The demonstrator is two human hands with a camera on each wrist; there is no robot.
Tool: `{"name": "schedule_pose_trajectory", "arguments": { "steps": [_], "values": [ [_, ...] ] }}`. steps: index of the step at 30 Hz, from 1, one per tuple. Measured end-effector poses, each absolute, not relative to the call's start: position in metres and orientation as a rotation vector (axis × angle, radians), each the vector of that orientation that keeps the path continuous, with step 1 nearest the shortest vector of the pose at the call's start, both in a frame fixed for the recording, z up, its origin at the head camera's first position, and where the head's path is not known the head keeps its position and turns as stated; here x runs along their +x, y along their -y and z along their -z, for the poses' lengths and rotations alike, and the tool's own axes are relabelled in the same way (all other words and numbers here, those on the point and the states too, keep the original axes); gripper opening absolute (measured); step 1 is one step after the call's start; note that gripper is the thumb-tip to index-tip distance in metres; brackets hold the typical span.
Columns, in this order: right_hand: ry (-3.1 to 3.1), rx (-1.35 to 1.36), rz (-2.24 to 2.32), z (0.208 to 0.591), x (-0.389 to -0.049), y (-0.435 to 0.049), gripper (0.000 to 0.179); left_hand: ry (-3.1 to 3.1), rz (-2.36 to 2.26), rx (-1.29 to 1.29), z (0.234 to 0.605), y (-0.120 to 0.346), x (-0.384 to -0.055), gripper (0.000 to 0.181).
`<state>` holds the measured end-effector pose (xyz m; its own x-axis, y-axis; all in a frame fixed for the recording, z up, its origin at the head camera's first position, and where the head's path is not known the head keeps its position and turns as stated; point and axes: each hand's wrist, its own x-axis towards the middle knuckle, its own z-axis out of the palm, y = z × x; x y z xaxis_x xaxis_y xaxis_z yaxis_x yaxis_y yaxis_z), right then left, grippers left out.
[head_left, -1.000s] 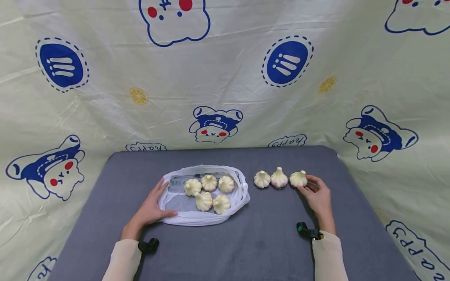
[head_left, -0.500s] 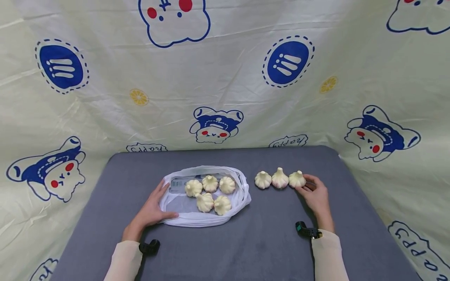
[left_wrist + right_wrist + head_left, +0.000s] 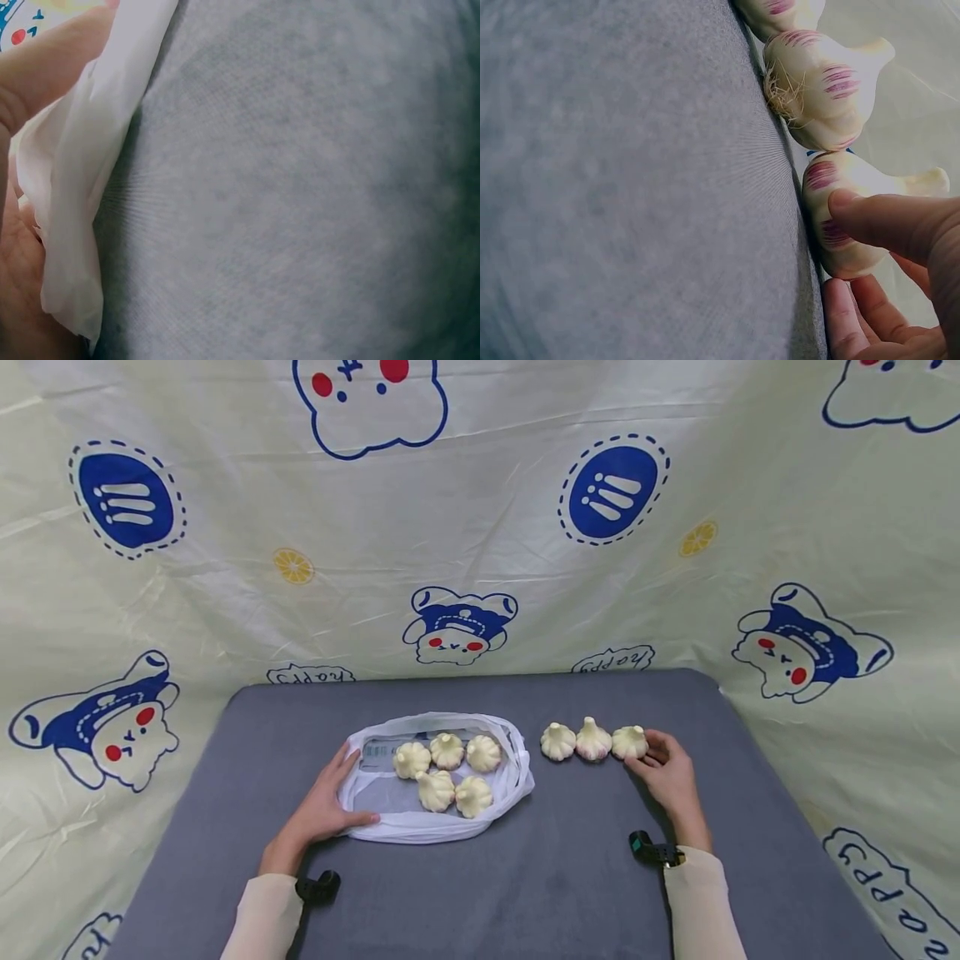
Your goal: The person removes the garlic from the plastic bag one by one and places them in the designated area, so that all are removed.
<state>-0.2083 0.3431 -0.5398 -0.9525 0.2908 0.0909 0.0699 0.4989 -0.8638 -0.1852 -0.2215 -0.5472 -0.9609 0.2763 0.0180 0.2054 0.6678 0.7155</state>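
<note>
At the left end of a white plastic bag (image 3: 442,829), my left hand (image 3: 321,806) rests on the rim with thumb and fingers spread apart. In the left wrist view, my thumb (image 3: 56,64) stretches along the bag's white film (image 3: 71,187). Several garlic bulbs (image 3: 447,751) sit inside the bag's opening. To its right, my right hand (image 3: 672,781) holds a garlic bulb (image 3: 627,742) between thumb and fingers. That bulb is the right end of a row, close beside a middle bulb (image 3: 593,741) and a left bulb (image 3: 558,742). In the right wrist view, my thumb (image 3: 885,217) lies on the held bulb's purple-streaked side.
The grey tabletop (image 3: 480,902) carries the bag and the bulbs. Behind it hangs a pale sheet (image 3: 495,527) printed with blue cartoon figures. A black wrist device sits near each cuff.
My right hand has slid its garlic bulb left, closing the gap to the middle bulb. The left hand and bag stay in place.
</note>
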Motion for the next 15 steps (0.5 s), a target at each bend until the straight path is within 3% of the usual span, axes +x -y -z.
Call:
{"name": "schedule_pose_trajectory", "arguments": {
  "steps": [15],
  "values": [
    [2.569, -0.27, -1.465, 0.5356, -0.2051, -0.3458, 0.069, -2.798, -1.144, 0.398, 0.545, 0.2218, -0.1845, 0.119]
  ]
}}
